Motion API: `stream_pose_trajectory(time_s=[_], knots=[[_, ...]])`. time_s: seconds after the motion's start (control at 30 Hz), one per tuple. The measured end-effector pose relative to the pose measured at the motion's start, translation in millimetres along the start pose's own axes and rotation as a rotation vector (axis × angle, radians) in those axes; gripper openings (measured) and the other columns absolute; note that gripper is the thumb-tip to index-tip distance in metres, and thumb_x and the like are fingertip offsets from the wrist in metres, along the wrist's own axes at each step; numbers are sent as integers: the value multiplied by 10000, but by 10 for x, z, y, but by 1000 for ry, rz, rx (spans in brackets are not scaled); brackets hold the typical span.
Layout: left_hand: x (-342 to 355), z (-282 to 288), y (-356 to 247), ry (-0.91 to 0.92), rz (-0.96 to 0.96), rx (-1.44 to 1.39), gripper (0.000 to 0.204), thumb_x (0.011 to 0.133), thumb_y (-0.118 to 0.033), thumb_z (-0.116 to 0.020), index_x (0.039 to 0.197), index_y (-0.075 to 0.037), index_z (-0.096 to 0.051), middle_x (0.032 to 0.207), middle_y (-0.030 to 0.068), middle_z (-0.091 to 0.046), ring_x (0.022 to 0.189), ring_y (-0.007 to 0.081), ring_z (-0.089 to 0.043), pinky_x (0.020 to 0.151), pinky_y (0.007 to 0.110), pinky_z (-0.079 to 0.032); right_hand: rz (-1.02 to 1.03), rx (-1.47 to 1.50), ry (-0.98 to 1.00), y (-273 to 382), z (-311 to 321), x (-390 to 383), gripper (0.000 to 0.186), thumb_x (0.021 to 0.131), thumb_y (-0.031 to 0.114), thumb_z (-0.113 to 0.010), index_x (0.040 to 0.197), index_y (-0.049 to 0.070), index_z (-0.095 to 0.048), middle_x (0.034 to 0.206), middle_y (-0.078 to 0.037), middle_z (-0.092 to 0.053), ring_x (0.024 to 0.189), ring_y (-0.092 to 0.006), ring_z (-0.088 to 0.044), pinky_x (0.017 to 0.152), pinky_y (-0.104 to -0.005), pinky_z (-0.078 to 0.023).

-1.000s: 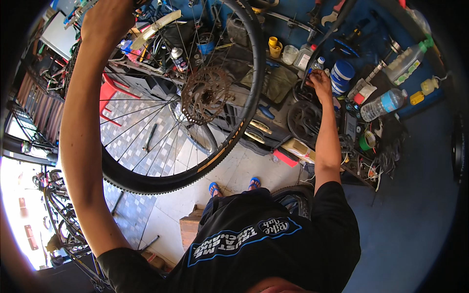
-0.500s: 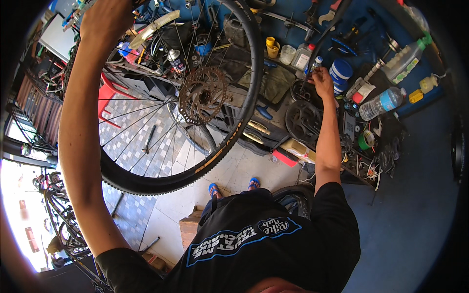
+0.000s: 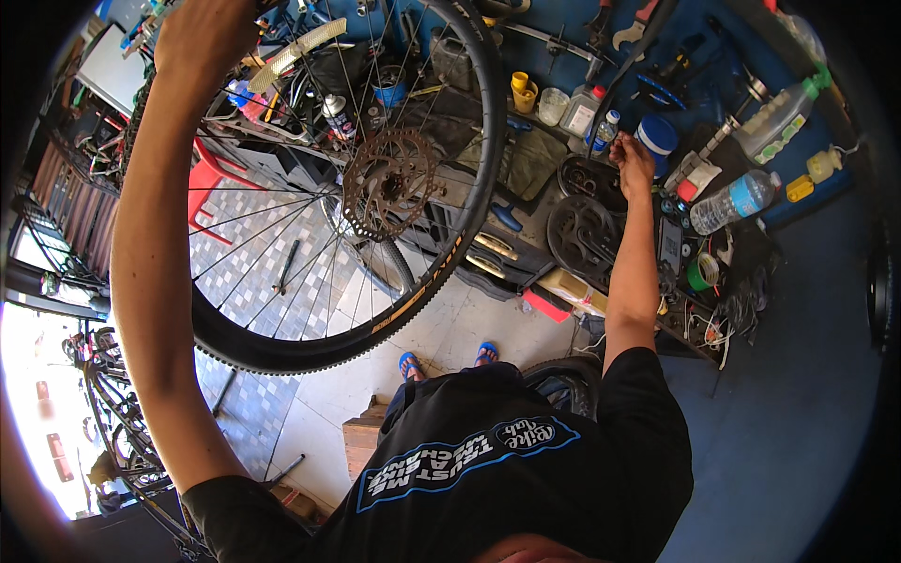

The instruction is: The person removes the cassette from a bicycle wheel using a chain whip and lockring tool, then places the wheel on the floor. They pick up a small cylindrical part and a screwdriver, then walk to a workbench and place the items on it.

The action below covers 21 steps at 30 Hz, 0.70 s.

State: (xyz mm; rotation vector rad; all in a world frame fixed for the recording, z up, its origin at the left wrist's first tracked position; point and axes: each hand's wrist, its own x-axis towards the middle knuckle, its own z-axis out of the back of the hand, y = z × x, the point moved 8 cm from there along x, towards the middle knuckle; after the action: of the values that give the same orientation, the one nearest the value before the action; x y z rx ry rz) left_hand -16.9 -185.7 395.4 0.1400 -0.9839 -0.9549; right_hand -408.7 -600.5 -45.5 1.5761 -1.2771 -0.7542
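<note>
A bicycle wheel [image 3: 272,357] with a knobby black tyre is held up at the upper left, its rusty brake disc [image 3: 405,152] facing me. My left hand [image 3: 206,38] grips it at its upper left edge; the fingertips are cut off by the picture's top. Over the workbench, my right hand [image 3: 634,161] has its fingers pinched together, and whatever is between them is too small to make out. Below it to the left lies a dark round tray [image 3: 587,174] with small ring-shaped parts. Just past the fingers stand a small bottle [image 3: 606,129] and a blue-and-white tub [image 3: 656,137].
A chainring [image 3: 574,231] rests on the bench near my right forearm. Farther right are a clear water bottle [image 3: 737,201] and a green tape roll [image 3: 702,270]. Tools hang on the blue wall behind. A red chair [image 3: 214,188] and a pump-like rod [image 3: 287,266] are on the floor side.
My right hand has drawn slightly to the right, away from the tray and the small bottle, uncovering more of both. The left hand and the wheel have barely moved.
</note>
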Motion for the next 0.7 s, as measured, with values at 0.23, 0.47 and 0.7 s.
stream_pose_trajectory(time_s=[0.23, 0.47, 0.7], knots=[[-24, 39, -25, -14, -1, 29, 553, 765, -18, -644, 1304, 66, -556, 896, 227, -705, 820, 394, -700, 708, 491, -542, -52, -59, -52, -279, 117, -30, 183, 1008, 34, -648, 1156, -61, -696, 979, -120, -694, 828, -202, -692, 727, -321, -610], [-40, 74, -62, -53, -18, 52, 564, 764, -26, -652, 1312, 71, -558, 932, 232, -705, 823, 390, -702, 712, 486, -545, -17, -184, 31, -380, 15, -79, 217, 1047, 59, -581, 1187, -43, -711, 994, -93, -695, 839, -179, -678, 744, -329, -590], [-9, -16, 12, -1, -3, 45, 573, 766, -29, -646, 1322, 78, -558, 940, 234, -706, 819, 391, -700, 714, 485, -543, -12, -163, 72, -338, -98, -101, 205, 1040, 55, -595, 1183, -27, -718, 1044, -99, -709, 884, -189, -696, 765, -329, -596]])
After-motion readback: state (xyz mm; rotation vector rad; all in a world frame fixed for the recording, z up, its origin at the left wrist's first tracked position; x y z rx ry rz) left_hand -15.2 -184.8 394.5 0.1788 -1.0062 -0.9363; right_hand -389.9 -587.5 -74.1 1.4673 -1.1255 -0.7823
